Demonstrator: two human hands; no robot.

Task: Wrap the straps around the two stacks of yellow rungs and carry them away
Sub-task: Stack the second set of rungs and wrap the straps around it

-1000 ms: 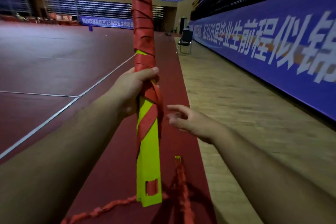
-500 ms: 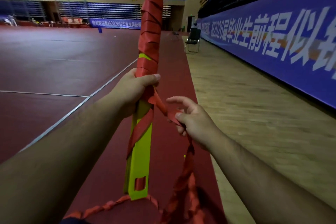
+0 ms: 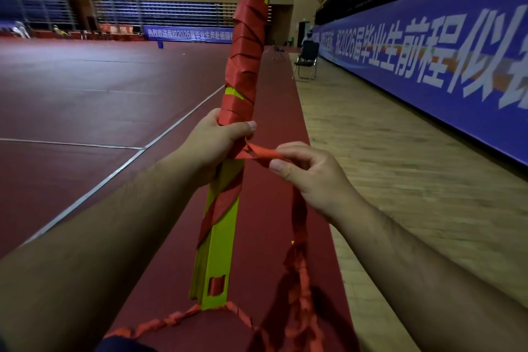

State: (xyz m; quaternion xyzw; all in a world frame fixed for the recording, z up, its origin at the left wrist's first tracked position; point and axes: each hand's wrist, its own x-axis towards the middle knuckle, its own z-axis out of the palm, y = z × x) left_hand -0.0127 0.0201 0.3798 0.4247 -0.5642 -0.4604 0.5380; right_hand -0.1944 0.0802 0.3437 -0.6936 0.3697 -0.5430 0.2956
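Right now the left hand (image 3: 217, 143) is curled round the stack (image 3: 221, 251) mid-length, holding it upright w/ a slight tilt and its thumb across the wrap. The right hand (image 3: 308, 177) pinches the strap (image 3: 263, 153) just beside it, and the rest hangs to the floor (image 3: 85, 94). Risk, imo: slack betw. the hands lets the loose lower turns slide, or the dangling tail snags underfoot or on the stack's bottom end. Room: open floor left & ahead, banner (image 3: 428, 46) along the right, chair (image 3: 307, 61) well ahead.
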